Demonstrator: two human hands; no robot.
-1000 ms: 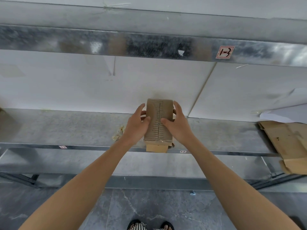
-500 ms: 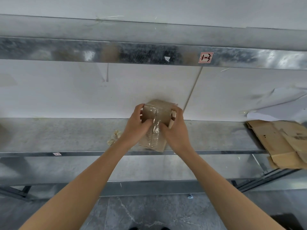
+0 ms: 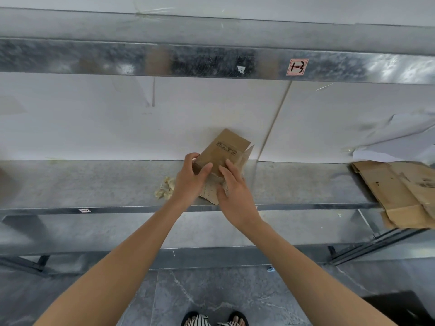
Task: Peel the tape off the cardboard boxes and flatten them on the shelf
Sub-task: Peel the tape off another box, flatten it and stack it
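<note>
Left grip point(image 3: 188, 182) is closed on the near left edge of a small cardboard box point(image 3: 223, 151), thumb laid on the printed face and fingers curled round the side. The right grip point(image 3: 235, 196) clasps the near right corner, thumb on the same face, its fingers hidden beneath. The box is tilted, its far end raised toward the white wall panel point(image 3: 94, 125), with a loose flap point(image 3: 249, 152) standing open along its right edge and a torn, creased flap point(image 3: 210, 192) hanging at the near end between the two grips. It sits over the middle of the galvanised metal shelf point(image 3: 82, 182); whether its near end touches the shelf cannot be told. Just left of the left grip a crumpled wad of tape point(image 3: 164, 189) lies on the shelf. Bare metal runs far to the left and also to the right, up to a stack of flattened cardboard point(image 3: 400, 191) that overhangs the shelf's front edge point(image 3: 117, 210) at the far right. Above, the upper shelf beam point(image 3: 164, 60) carries a red-framed label point(image 3: 297, 67). Below are a lower shelf point(image 3: 94, 231) and grey stone floor point(image 3: 211, 290).
</note>
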